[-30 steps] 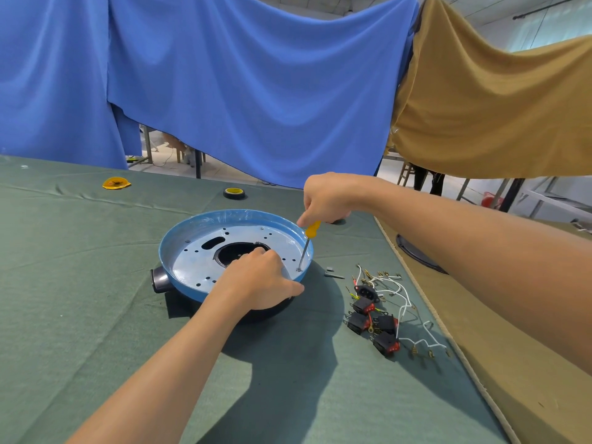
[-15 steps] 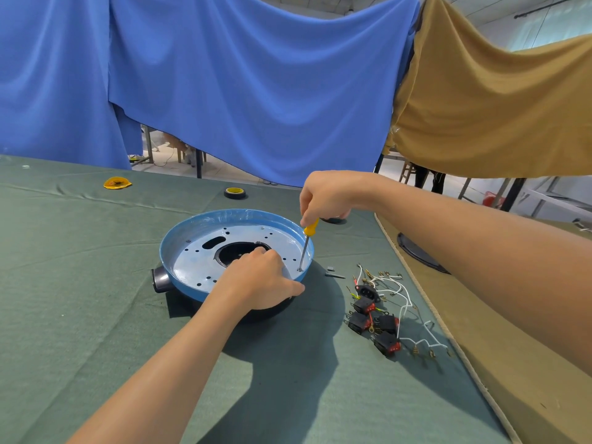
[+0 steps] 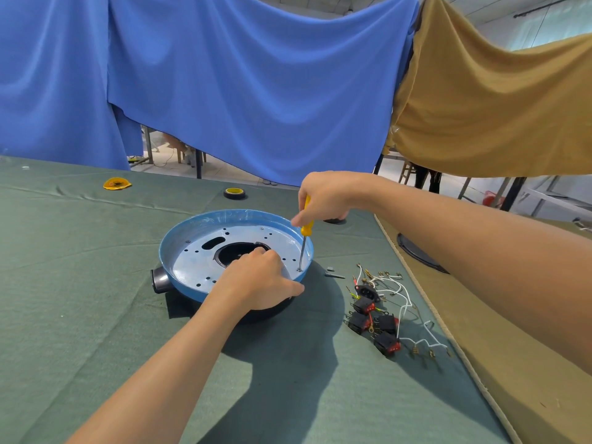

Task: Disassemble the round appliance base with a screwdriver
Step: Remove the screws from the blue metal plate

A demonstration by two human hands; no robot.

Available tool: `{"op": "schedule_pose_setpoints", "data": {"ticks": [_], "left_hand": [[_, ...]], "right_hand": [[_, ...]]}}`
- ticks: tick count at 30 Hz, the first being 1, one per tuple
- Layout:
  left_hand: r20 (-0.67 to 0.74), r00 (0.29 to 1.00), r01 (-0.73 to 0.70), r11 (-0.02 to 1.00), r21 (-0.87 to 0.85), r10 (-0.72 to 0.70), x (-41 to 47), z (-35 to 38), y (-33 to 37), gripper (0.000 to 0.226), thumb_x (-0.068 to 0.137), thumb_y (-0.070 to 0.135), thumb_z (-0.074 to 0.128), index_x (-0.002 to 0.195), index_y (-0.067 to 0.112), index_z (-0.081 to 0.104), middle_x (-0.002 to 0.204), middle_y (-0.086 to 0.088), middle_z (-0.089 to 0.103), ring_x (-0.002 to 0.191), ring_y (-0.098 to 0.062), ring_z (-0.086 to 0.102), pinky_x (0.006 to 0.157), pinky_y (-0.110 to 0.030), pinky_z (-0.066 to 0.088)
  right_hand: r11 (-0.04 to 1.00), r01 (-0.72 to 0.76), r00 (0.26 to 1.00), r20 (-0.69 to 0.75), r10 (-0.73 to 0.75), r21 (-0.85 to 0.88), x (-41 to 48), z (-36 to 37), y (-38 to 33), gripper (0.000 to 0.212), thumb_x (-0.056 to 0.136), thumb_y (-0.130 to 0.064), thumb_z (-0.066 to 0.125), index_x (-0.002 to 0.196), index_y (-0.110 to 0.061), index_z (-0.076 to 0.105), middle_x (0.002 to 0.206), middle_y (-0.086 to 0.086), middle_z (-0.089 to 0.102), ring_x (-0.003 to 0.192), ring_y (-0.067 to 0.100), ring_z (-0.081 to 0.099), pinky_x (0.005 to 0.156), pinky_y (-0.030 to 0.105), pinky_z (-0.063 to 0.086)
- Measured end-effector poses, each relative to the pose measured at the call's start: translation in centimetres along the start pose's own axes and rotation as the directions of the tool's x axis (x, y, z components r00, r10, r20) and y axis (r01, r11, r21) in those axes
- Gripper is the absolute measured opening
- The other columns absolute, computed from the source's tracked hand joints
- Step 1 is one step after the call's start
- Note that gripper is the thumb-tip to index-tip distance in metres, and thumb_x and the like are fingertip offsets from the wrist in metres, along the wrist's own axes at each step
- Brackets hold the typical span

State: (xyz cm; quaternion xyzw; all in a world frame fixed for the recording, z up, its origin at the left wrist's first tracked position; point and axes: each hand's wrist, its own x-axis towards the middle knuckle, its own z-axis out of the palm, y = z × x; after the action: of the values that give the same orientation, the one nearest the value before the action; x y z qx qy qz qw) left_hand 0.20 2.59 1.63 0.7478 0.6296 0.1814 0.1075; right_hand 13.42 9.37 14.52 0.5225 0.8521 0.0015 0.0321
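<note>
The round appliance base (image 3: 205, 248) sits on the green cloth (image 3: 80, 315), a dark knob on its left side. The left hand (image 3: 259, 280) grips its near rim. The right hand (image 3: 326, 195) holds a yellow-handled screwdriver (image 3: 304, 238) upright, its tip on the plate at the base's right edge. Right of the base lie black switches with white wires (image 3: 381, 318); beyond it, a tape roll (image 3: 234, 193).

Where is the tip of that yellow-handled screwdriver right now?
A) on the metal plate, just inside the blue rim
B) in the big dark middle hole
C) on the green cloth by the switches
A: the right hand holds the screwdriver upright, tip on the round base plate near its rim.
</note>
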Motion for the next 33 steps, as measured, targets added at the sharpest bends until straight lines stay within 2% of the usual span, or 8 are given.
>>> {"op": "schedule_pose_setpoints", "data": {"ticks": [3,7,10,15,22,27,30,33], "left_hand": [[0.003,1.0,-0.002,1.0,-0.005,0.002,0.0,0.0,0.0,0.049,0.076,0.058,0.064,0.055,0.023,0.037,0.073,0.003,0.04,0.073,-0.02,0.047,0.06,-0.032,0.034],[0.008,1.0,0.003,1.0,-0.009,-0.003,0.0,-0.1,0.0,0.046,0.076,0.058,0.063,0.057,0.023,0.041,0.078,0.003,0.043,0.077,-0.022,0.049,0.06,-0.033,0.035],[0.008,1.0,0.005,1.0,-0.011,-0.005,0.0,-0.1,0.0,0.045,0.076,0.058,0.063,0.058,0.023,0.041,0.08,0.002,0.044,0.079,-0.023,0.05,0.061,-0.034,0.035],[0.016,1.0,0.006,1.0,0.005,-0.006,0.0,-0.1,0.0,0.043,0.076,0.059,0.062,0.06,0.024,0.045,0.081,0.002,0.046,0.08,-0.022,0.051,0.064,-0.033,0.038],[0.01,1.0,0.008,1.0,0.022,-0.008,0.0,0.0,-0.1,0.041,0.076,0.061,0.061,0.07,0.022,0.052,0.092,-0.001,0.052,0.086,-0.023,0.054,0.071,-0.036,0.045],[0.017,1.0,0.012,1.0,0.019,-0.013,0.0,-0.1,-0.1,0.045,0.077,0.061,0.061,0.062,0.023,0.044,0.085,0.0,0.048,0.083,-0.023,0.053,0.067,-0.034,0.04],[0.014,1.0,0.01,1.0,0.01,-0.01,0.0,0.0,0.0,0.046,0.077,0.061,0.062,0.06,0.023,0.042,0.084,0.001,0.047,0.081,-0.023,0.052,0.066,-0.034,0.038],[0.03,0.999,0.017,1.0,0.006,-0.017,0.0,0.0,0.0,0.046,0.077,0.061,0.062,0.061,0.023,0.041,0.082,0.001,0.046,0.082,-0.023,0.053,0.066,-0.034,0.04]], "right_hand": [[0.999,-0.032,0.998,-0.049,0.03,-0.037,0.1,0.3,-0.2,0.053,0.089,-0.057,0.053,0.061,-0.012,0.054,0.049,0.0,0.046,0.045,0.017,0.047,0.043,0.023,0.042],[0.999,0.0,1.0,-0.025,-0.001,-0.036,-0.1,0.1,-0.5,0.023,0.084,-0.034,0.064,0.087,-0.012,0.069,0.076,0.005,0.063,0.061,0.017,0.056,0.047,0.024,0.047],[0.999,-0.017,0.999,0.03,0.016,0.03,-0.2,-0.3,-0.5,0.019,0.082,-0.029,0.069,0.093,-0.013,0.068,0.082,0.004,0.064,0.06,0.014,0.056,0.041,0.019,0.045],[0.998,-0.054,0.998,-0.013,0.054,-0.028,-0.3,-0.1,-0.5,0.052,0.09,-0.052,0.054,0.056,-0.012,0.052,0.038,-0.004,0.045,0.034,0.013,0.042,0.042,0.021,0.037],[0.994,0.079,0.992,0.097,-0.085,0.072,-1.7,-0.9,0.0,0.005,0.088,-0.027,0.066,0.086,-0.023,0.068,0.08,0.002,0.067,0.062,0.012,0.061,0.049,0.017,0.048],[0.982,0.074,0.986,0.137,-0.099,0.172,-2.2,-0.6,1.0,0.003,0.088,-0.024,0.067,0.091,-0.025,0.068,0.088,0.003,0.065,0.067,0.011,0.061,0.052,0.017,0.05],[0.992,-0.009,0.992,0.125,-0.007,0.123,-2.0,-0.1,1.1,0.046,0.088,-0.058,0.055,0.082,-0.014,0.066,0.069,0.0,0.066,0.055,0.014,0.059,0.052,0.024,0.053],[0.996,-0.028,0.999,0.038,0.025,0.08,-1.6,0.4,1.1,0.058,0.094,-0.055,0.045,0.063,-0.008,0.06,0.053,0.003,0.057,0.05,0.02,0.049,0.051,0.026,0.046]]}}
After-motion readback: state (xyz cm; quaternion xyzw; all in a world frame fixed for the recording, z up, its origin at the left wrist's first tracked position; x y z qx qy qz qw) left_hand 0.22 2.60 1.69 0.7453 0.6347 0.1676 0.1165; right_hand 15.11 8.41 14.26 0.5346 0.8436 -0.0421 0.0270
